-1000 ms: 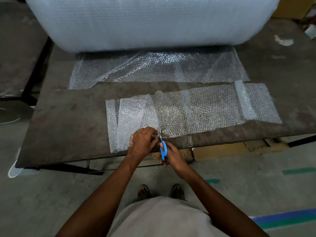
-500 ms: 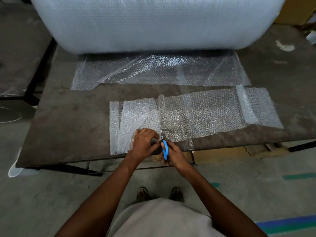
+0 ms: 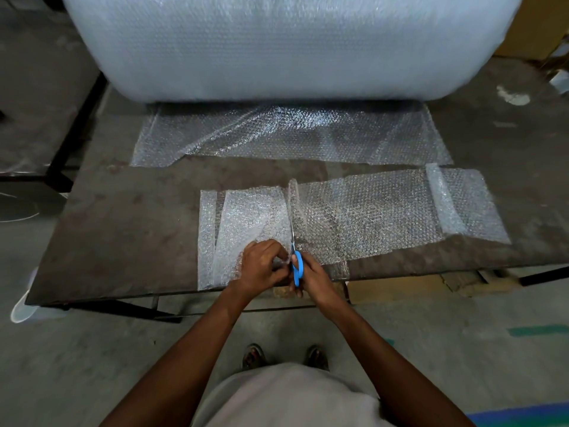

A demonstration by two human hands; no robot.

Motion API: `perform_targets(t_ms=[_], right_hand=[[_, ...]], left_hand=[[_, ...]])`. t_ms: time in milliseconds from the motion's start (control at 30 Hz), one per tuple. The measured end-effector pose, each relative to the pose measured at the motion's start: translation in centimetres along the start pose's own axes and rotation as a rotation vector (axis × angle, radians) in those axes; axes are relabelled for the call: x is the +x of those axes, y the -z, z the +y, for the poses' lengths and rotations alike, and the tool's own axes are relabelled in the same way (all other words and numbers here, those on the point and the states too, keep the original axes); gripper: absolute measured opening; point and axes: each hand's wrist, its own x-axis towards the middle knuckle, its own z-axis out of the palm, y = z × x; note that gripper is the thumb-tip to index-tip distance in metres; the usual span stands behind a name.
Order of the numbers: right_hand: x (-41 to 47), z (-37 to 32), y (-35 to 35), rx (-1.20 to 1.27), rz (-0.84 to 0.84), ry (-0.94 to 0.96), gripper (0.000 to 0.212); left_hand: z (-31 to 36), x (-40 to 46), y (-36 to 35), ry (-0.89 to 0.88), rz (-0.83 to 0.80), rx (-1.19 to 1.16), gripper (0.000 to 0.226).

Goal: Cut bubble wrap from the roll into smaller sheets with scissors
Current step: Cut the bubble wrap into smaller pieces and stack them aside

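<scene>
A large bubble wrap roll (image 3: pixel 292 47) is seen at the back of a dark table (image 3: pixel 123 241). A cut strip (image 3: pixel 369 217) lies near the front edge, shifted slightly from before. It is pinched by the left hand (image 3: pixel 261 268). Blue-handled scissors (image 3: pixel 296 266), gripped by the right hand (image 3: pixel 314 277), are now deeper into it. No writing is legible.

A large pale roll of bubble wrap (image 3: pixel 295 44) fills the top of the frame on a dark worn bench (image 3: pixel 123 235), its loose end spread flat below it. At lower centre a long clear bubble-wrap strip (image 3: pixel 369 217) lies across the bench. The left hand (image 3: pixel 261 266) pinches the strip's near edge, while the right hand (image 3: pixel 311 277) grips blue-handled scissors (image 3: pixel 296 263) whose blades point up the frame into the strip.
</scene>
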Motion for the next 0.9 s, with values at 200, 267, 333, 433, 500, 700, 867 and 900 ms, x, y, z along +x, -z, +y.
perform_targets(t_ms=[200, 267, 333, 433, 500, 700, 867, 900], right_hand=[[0.6, -1.1, 0.4, -0.031, 0.008, -0.042, 0.015], [1.0, -1.2, 0.4, -0.052, 0.025, -0.039, 0.012], [1.3, -1.4, 0.4, -0.072, 0.034, -0.042, 0.014], [1.5, -1.6, 0.6, -0.127, 0.019, -0.019, 0.016], [1.3, -2.0, 0.5, -0.134, 0.010, -0.013, 0.016], [1.7, -2.9, 0.4, -0.129, 0.032, -0.039, 0.017], [2.8, -2.6, 0.8, -0.190, 0.012, -0.007, 0.026], [2.8, -2.7, 0.8, -0.192, 0.008, 0.001, 0.027]], left_hand=[[0.0, 0.2, 0.0, -0.046, 0.015, -0.019, 0.016], [0.0, 0.4, 0.1, -0.042, 0.008, -0.021, 0.017], [0.0, 0.4, 0.2, -0.024, -0.008, -0.013, 0.019], [-0.1, 0.5, 0.5, 0.018, -0.061, -0.025, 0.021], [-0.2, 0.5, 0.5, 0.010, -0.092, -0.063, 0.021], [-0.1, 0.3, 0.5, 0.015, -0.107, -0.075, 0.049], [0.4, 0.7, 0.6, -0.003, -0.034, -0.077, 0.045], [0.3, 0.6, 0.6, -0.003, -0.034, -0.080, 0.043]])
